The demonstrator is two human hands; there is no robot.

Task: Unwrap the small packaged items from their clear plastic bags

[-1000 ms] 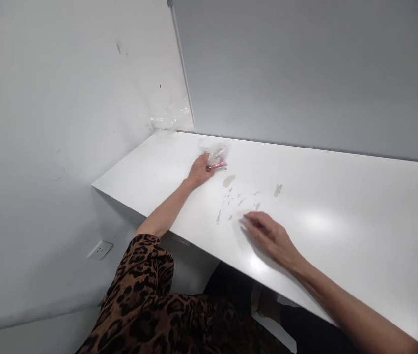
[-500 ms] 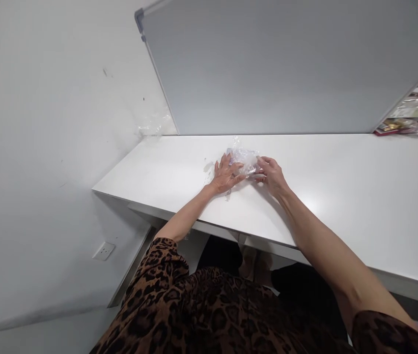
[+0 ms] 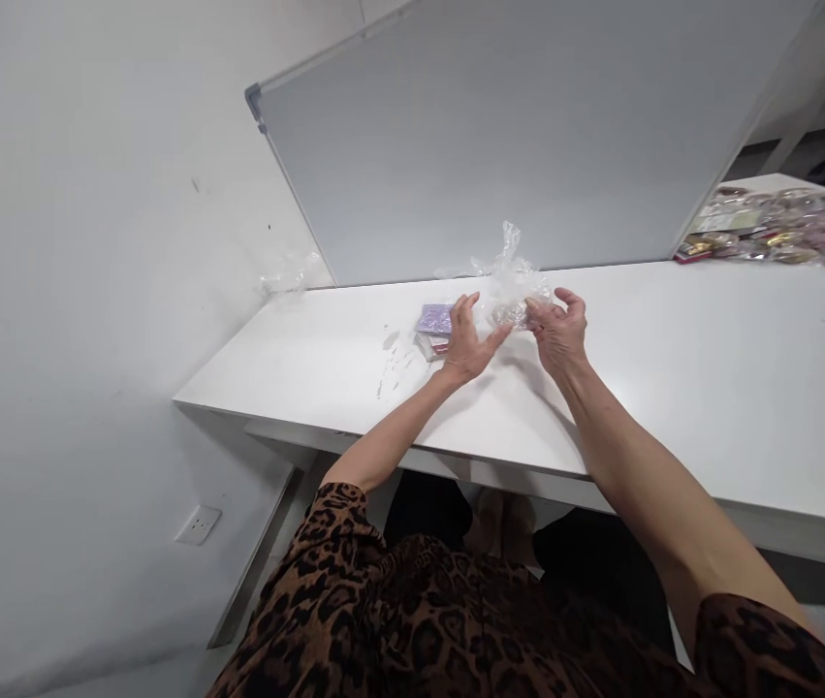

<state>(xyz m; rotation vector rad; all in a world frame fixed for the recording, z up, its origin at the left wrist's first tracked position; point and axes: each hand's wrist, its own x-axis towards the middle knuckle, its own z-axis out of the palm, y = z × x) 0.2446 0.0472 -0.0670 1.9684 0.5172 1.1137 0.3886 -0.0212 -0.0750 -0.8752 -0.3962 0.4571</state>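
Observation:
A crumpled clear plastic bag (image 3: 518,286) is held just above the white table, its twisted end pointing up toward the grey board. My right hand (image 3: 559,330) pinches the bag's right side between thumb and fingers. On the other side of it, my left hand (image 3: 468,344) has its fingers spread, with the thumb tip close to the bag; whether it touches cannot be made out. Left of that hand lies a small purple packet (image 3: 433,319) on top of a white item with a red strip (image 3: 435,347), partly hidden by the fingers.
A large grey board (image 3: 491,145) leans at the table's back edge. Several wrapped packets (image 3: 768,228) lie at the right beyond it. Clear plastic film (image 3: 290,271) sits in the back left corner by the wall. Grey smudges mark the white tabletop (image 3: 296,359).
The plastic bag has come up and to the right with my right hand, and the purple packet is now uncovered. My left hand has lifted from its flat position. The view has shifted rightward.

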